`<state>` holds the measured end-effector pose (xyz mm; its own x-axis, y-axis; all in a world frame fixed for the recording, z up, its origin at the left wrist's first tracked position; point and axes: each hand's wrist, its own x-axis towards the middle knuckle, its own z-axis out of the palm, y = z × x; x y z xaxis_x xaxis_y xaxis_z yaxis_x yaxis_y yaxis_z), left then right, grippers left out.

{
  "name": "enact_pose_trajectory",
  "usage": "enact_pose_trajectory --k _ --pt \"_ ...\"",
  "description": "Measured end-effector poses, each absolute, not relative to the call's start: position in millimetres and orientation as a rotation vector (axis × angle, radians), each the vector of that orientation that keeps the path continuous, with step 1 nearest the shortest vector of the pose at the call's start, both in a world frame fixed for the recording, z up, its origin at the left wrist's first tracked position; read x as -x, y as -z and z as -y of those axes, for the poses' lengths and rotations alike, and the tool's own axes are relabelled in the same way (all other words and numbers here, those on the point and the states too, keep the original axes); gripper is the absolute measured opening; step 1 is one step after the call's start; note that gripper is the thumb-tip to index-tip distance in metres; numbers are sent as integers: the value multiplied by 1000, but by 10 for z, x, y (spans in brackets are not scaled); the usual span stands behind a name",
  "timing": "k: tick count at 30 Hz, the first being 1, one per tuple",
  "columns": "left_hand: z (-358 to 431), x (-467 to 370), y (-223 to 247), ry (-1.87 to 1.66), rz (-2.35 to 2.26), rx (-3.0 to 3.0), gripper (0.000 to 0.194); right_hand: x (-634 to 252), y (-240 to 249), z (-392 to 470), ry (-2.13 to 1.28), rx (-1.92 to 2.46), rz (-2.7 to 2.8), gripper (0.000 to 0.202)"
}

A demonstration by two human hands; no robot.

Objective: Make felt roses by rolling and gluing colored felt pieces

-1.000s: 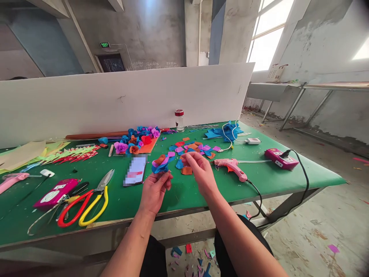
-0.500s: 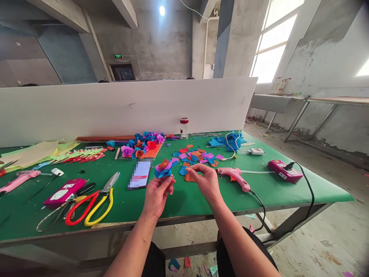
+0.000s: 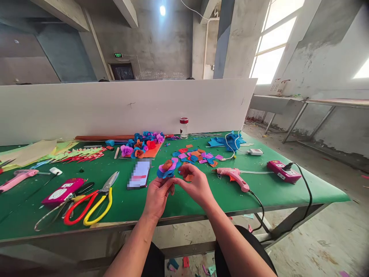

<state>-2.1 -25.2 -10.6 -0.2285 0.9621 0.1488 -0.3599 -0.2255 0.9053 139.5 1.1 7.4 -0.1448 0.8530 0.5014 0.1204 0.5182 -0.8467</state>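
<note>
Above the table's front part, my left hand (image 3: 157,194) holds a small paper flower (image 3: 167,169) by its base, thumb and fingers pinched. The flower has an orange-brown centre, a purple layer and blue outer petals. My right hand (image 3: 194,184) is at the flower's right side, thumb tip against its base and fingers curled by the blue petal edge. The exact contact of those fingers is partly hidden. Just behind lie loose cut paper petals (image 3: 196,156) in blue, purple, orange and red. A pink glue gun (image 3: 235,177) rests right of my right hand.
A phone (image 3: 139,174) lies left of my hands, beside scissors (image 3: 96,200) with red and yellow handles. Finished paper flowers (image 3: 141,144) are heaped behind it. A lidded jar (image 3: 183,128) stands near the white panel (image 3: 115,107). The glue gun's cord runs toward a magenta power strip (image 3: 284,171).
My right hand has moved left from over the loose petals to the flower. The flower has turned slightly upright in my left hand.
</note>
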Motion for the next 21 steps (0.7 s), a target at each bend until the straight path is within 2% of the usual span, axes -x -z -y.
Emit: enact_pose_trajectory --k 13,21 --pt "269 -12 77 -1638 -920 -1043 30 -1310 -97 26 -738 904 1585 19" --pt "270 3 102 -1622 -905 -1072 28 -1318 -113 36 -952 807 1526 20"
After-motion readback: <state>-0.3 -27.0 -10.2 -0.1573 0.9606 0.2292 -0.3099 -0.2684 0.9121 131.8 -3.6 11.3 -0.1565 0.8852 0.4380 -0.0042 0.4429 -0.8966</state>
